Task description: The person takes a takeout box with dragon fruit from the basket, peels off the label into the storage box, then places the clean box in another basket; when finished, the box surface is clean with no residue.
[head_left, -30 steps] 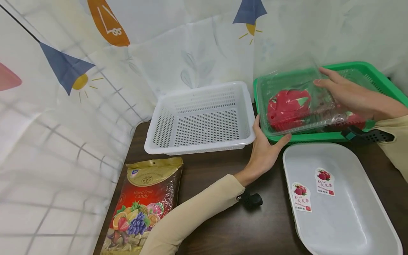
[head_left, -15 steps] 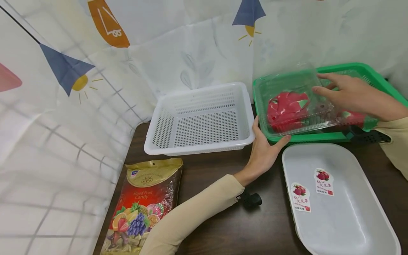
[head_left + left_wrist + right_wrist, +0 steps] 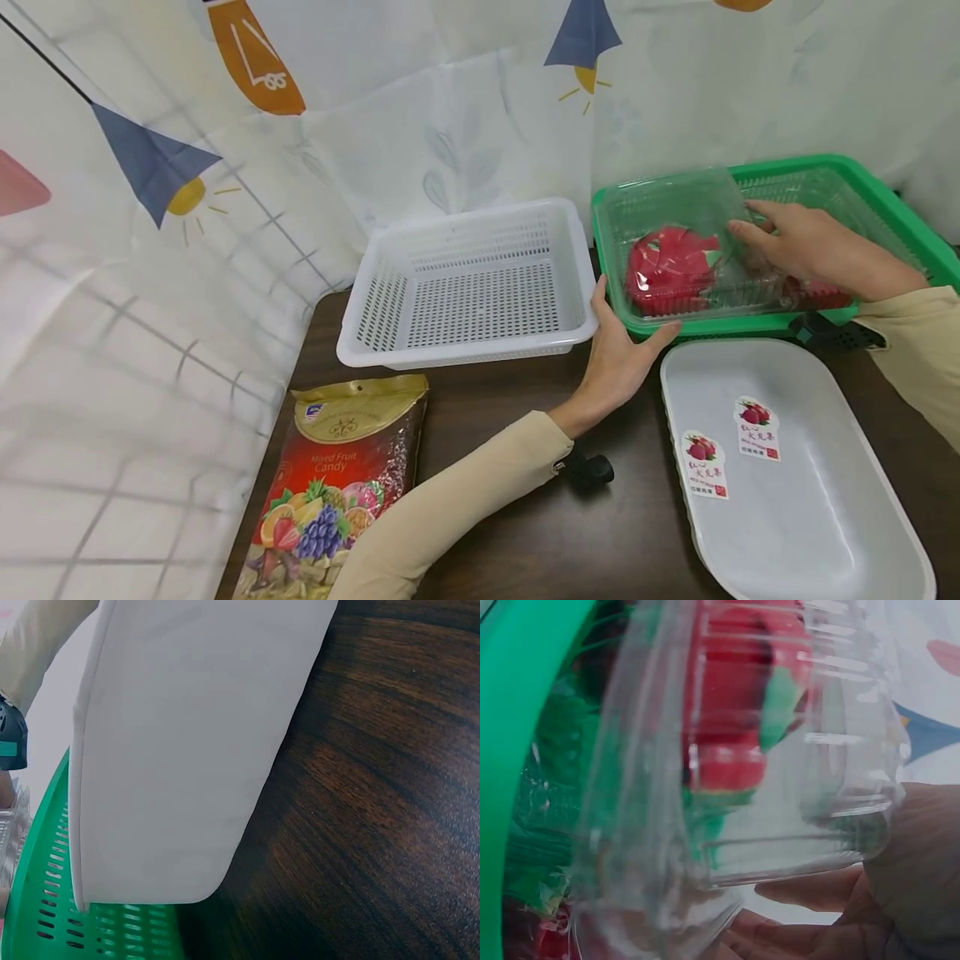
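In the head view, my right hand (image 3: 813, 246) holds the right edge of a clear plastic box (image 3: 678, 187) between thumb and fingers. That box sits in the left part of a green basket (image 3: 870, 179), with a red dragon fruit (image 3: 671, 267) seen through the plastic. In the right wrist view its clear wall (image 3: 795, 847) meets the right hand's thumb side (image 3: 922, 855). My left hand (image 3: 618, 358) touches the green basket's front left corner, thumb and forefinger spread straight; its other fingers are hidden. More red fruit (image 3: 813, 293) lies under my right wrist.
Left of the green basket stands a white perforated basket (image 3: 483, 350). A pale grey tray (image 3: 810, 517) with two dragon fruit stickers lies in front. A red and gold candy bag (image 3: 341, 467) rests at the left on the dark wooden table (image 3: 510, 542). A printed curtain (image 3: 450, 100) hangs behind.
My right hand has lowered the clear box, which now lies flatter in the green basket. My left hand has stayed at the basket's corner. The head view has shifted slightly.
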`<state>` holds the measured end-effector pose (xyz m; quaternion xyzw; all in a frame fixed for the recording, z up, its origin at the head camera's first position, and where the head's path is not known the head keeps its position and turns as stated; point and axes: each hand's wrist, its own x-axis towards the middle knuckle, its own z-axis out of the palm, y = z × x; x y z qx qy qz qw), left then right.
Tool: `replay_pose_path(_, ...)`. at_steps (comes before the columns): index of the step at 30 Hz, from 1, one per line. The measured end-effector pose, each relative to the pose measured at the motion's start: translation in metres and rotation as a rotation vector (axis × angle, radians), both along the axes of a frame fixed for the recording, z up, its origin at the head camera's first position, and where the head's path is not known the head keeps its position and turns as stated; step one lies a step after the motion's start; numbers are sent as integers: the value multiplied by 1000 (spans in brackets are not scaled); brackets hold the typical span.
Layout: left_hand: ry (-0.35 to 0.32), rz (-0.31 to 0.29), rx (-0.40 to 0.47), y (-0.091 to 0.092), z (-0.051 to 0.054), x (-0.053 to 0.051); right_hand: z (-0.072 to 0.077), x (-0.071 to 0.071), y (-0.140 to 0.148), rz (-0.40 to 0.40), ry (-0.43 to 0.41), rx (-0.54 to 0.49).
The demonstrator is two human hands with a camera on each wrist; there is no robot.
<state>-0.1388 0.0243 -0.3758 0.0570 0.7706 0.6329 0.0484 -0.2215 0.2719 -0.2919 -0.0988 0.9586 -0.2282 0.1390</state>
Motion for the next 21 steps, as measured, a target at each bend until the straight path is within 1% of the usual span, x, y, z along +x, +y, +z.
replay_pose_path(4,13,0,0,0,1,0,0,-1,1,5,14,-12)
replay_pose_path(8,15,-2,1,0,1,-1,-1,0,4,-9,14,-42)
replay_pose_path(12,22,-25,10,1,1,0,-2,0,7,-26,2,-78)
replay_pose_path(13,23,-40,14,1,1,1,-2,0,8,-32,-3,-88)
replay_pose_path(15,20,-88,57,-1,1,4,-2,0,10,-48,-5,-101)
replay_pose_path(17,0,-141,82,-4,3,10,-3,2,11,-64,-5,-114)
replay_pose_path(18,-20,-165,82,-7,4,13,-3,3,11,-69,-6,-122)
replay_pose_path(20,-80,-207,66,-14,9,20,-4,5,11,-73,-6,-137)
replay_pose_path(21,-114,-221,34,-19,12,24,-4,7,11,-76,-6,-144)
